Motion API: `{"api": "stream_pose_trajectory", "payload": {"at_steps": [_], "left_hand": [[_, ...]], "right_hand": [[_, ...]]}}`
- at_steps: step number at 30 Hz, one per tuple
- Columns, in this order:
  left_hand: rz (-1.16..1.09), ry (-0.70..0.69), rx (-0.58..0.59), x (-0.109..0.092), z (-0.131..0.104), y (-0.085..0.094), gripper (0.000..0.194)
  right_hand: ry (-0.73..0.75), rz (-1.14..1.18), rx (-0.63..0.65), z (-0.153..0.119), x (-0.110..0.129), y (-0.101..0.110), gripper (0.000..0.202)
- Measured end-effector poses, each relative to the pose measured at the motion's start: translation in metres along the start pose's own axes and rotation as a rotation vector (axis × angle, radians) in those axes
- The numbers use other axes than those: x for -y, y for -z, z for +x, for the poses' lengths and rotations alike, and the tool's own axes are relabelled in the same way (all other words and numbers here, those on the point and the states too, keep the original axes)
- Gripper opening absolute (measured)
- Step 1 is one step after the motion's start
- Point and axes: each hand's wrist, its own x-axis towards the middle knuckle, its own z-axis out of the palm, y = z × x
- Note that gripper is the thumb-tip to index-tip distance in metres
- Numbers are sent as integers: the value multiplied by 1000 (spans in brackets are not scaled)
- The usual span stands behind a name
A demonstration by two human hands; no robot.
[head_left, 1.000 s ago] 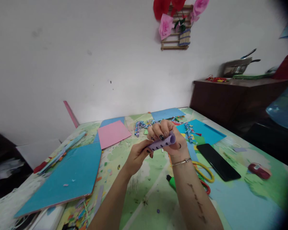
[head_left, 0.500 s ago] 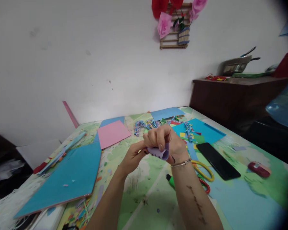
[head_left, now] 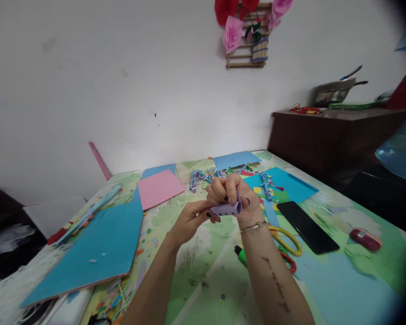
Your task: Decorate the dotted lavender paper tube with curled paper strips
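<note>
A small rolled tube of lilac paper (head_left: 225, 209) with a row of dark marks along its side is held up above the table, its open end facing right. My left hand (head_left: 191, 219) pinches the tube's left end between thumb and fingers. Curled over the top and right end is my right hand (head_left: 235, 198), closed on the same paper. Below my right forearm lie scissors with yellow and red handles (head_left: 299, 247) and a green marker-like object with a black tip (head_left: 240, 253), partly covered by the arm.
A black phone (head_left: 307, 228) and a dark red object (head_left: 365, 239) lie to the right. Blue sheets (head_left: 88, 248) and a pink sheet (head_left: 160, 188) are on the left. Decorated paper pieces (head_left: 209, 176) lie at the back. Small scraps (head_left: 113, 302) litter the front left.
Both hands have shifted slightly, and the tube has turned so that it lies more level, with its open end a little higher and farther right.
</note>
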Motion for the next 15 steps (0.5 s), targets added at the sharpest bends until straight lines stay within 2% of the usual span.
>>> {"api": "stream_pose_trajectory", "payload": {"at_steps": [3, 8, 15], "left_hand": [[-75, 34, 1, -3, 1, -3, 26], [-150, 72, -88, 2, 4, -8, 25], [-248, 141, -79, 13, 5, -13, 32]], "right_hand": [[12, 38, -56, 2, -2, -1, 35], [20, 58, -193, 5, 0, -10, 34], [-71, 107, -174, 4, 3, -9, 25]]}}
